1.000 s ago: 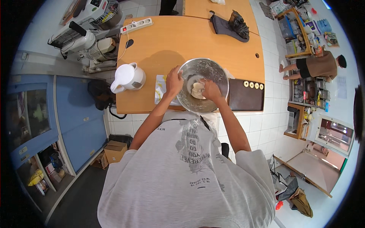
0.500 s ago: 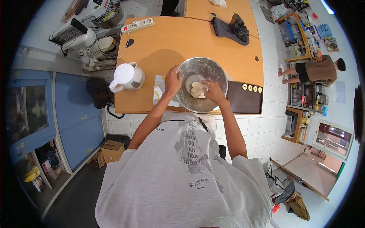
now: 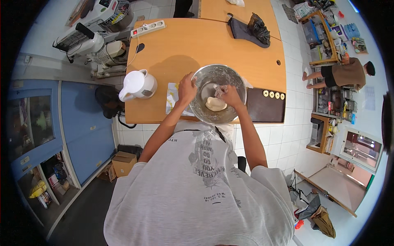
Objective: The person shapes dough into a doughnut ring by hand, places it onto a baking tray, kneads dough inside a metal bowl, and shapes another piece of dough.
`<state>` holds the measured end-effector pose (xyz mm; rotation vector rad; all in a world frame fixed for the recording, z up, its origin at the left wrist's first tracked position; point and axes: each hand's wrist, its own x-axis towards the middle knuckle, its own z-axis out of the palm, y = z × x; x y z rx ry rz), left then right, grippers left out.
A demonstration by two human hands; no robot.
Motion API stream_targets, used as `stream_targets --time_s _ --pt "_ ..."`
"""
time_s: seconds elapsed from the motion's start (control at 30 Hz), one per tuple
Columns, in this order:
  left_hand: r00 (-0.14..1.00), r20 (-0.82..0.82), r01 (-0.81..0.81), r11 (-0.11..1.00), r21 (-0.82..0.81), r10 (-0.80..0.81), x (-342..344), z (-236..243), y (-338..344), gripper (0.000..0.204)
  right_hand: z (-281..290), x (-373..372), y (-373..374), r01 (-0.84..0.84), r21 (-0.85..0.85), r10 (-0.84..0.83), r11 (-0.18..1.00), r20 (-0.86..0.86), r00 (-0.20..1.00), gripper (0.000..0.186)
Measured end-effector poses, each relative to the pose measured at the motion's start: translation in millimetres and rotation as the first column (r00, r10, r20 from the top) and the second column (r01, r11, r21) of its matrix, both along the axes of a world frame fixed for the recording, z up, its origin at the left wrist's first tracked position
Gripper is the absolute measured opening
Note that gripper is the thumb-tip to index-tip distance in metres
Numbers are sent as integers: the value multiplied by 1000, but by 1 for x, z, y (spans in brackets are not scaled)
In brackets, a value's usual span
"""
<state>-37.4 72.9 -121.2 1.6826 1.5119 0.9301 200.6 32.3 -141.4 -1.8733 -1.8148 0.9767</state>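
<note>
A steel mixing bowl [image 3: 217,74] stands at the table's near edge, with a pale lump of dough [image 3: 215,105] inside. My left hand [image 3: 187,88] has its fingers wrapped over the bowl's left rim. Inside the bowl, just above the dough, my right hand [image 3: 227,94] is closed, its fingertips covered in whitish, crinkled material that I cannot make out. Partly behind the left forearm lies a white-and-yellow sheet [image 3: 172,96]. Right of the bowl, a dark baking tray [image 3: 264,110] carries several pale dough rings [image 3: 271,94].
A white jug [image 3: 137,84] stands left on the wooden table [image 3: 176,41], below a power strip [image 3: 147,27]. A dark bag [image 3: 246,33] lies at the back. Machines [image 3: 94,49] stand left. Another person [image 3: 340,74] is at shelving on the right, beyond the tiled floor.
My right hand has drawn off the dough toward the back of the bowl, leaving the lump visible as a smoother mound beneath it. My left hand stays on the rim.
</note>
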Motion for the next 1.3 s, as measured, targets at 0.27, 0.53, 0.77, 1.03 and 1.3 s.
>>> stream_targets --time_s 0.27,0.53,0.77,1.03,1.3 --pt "1000 -16 -20 1000 -2 20 -2 -4 -1 26 -18 -48 -14 -7 14 2 1000 313 950 41" --pt "1000 7 18 1000 8 -18 0 3 1 22 24 -64 -51 -443 66 388 894 379 840 56" --pt "1000 -7 30 999 -16 -30 1 1 1 22 6 -75 -41 -377 44 332 925 386 861 48" --pt "1000 -12 19 999 -31 -20 1 4 -2 19 -12 -78 -9 -208 125 155 970 336 929 48" --pt "1000 -2 -11 1000 -5 11 2 5 -4 19 -19 -78 10 517 -62 -466 853 352 811 57"
